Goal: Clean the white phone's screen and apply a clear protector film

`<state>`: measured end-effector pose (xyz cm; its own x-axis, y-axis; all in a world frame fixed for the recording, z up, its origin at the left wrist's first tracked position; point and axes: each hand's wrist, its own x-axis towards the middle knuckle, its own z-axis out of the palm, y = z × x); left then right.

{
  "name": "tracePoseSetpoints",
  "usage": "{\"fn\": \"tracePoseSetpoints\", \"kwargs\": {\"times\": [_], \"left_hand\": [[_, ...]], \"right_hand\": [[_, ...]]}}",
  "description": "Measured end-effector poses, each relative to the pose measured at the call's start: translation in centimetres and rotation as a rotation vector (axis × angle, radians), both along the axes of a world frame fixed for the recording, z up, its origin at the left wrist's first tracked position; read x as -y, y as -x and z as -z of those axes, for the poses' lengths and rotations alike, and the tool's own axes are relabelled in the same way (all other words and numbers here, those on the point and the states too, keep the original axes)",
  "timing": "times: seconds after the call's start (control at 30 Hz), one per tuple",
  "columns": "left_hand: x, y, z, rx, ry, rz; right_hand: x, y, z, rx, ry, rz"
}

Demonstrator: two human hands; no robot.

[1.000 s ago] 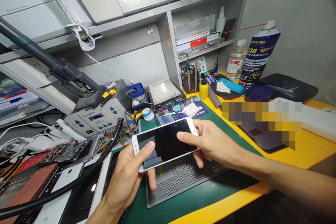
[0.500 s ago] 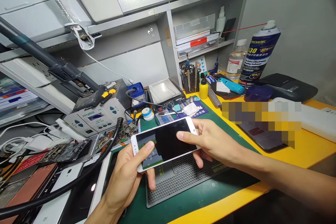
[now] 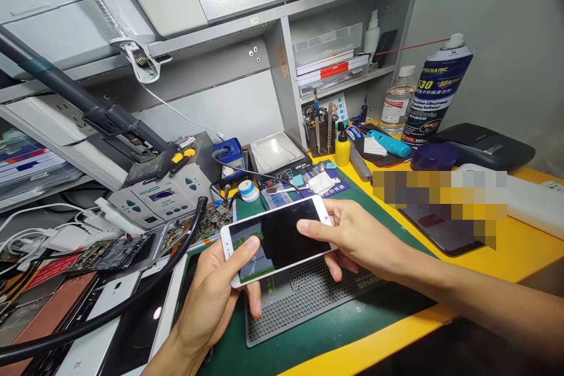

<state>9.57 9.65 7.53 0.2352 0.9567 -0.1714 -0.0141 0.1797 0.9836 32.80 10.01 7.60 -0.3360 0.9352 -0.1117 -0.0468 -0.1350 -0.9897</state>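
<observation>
I hold a white smartphone (image 3: 282,235) with a dark screen sideways above the green work mat (image 3: 352,311). My left hand (image 3: 211,299) grips its left end, thumb on the glass. My right hand (image 3: 356,238) grips the right end, with the thumb lying across the screen. The screen reflects a green patch and mirrored lettering near my left thumb. A perforated grey pad (image 3: 304,299) lies on the mat right under the phone.
Left of the mat lie white phones (image 3: 118,329), circuit boards (image 3: 110,252) and a black hose (image 3: 132,299). A soldering station (image 3: 163,197) and a blue holder (image 3: 229,155) stand behind. At the right, a spray can (image 3: 436,91), bottles and a dark tablet (image 3: 440,229) sit on the yellow table.
The phone has tilted slightly, so the green reflection on the left of the screen has grown. Both hands keep their grip in the same place.
</observation>
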Motion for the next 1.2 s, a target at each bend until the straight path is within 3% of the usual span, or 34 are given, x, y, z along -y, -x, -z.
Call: {"fn": "tracePoseSetpoints", "kwargs": {"times": [1.2], "left_hand": [[-0.06,-0.15,0.28,0.064,-0.020,0.012]], "right_hand": [[0.06,0.21,-0.14,0.076,-0.007,0.020]]}}
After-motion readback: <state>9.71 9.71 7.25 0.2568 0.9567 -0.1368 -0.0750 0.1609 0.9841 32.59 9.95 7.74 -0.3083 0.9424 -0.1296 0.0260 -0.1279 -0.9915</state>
